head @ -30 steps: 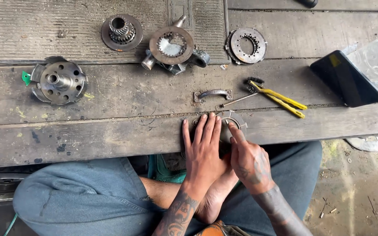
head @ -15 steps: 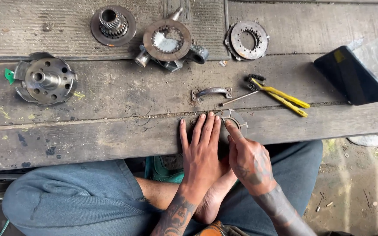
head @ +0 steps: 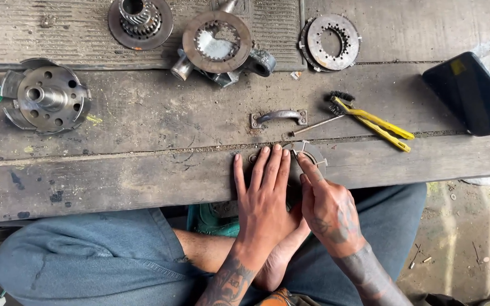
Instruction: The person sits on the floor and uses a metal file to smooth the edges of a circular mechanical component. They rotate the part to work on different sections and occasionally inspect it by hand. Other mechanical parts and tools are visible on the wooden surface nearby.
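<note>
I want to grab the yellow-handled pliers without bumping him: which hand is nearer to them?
Right. The right hand lies just below-left of the yellow-handled pliers; the left hand is farther left, flat on the metal ring.

The view has drifted, so the metal parts at the top sit nearer the frame's upper edge. The right hand (head: 330, 207) has shifted slightly on the round plate (head: 308, 156) (its forefinger now reaching further up it)

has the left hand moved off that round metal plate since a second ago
No. The left hand lies flat on the round metal plate, as before, just below the metal handle fixed to the wooden bench. Only the camera shifted.
</note>
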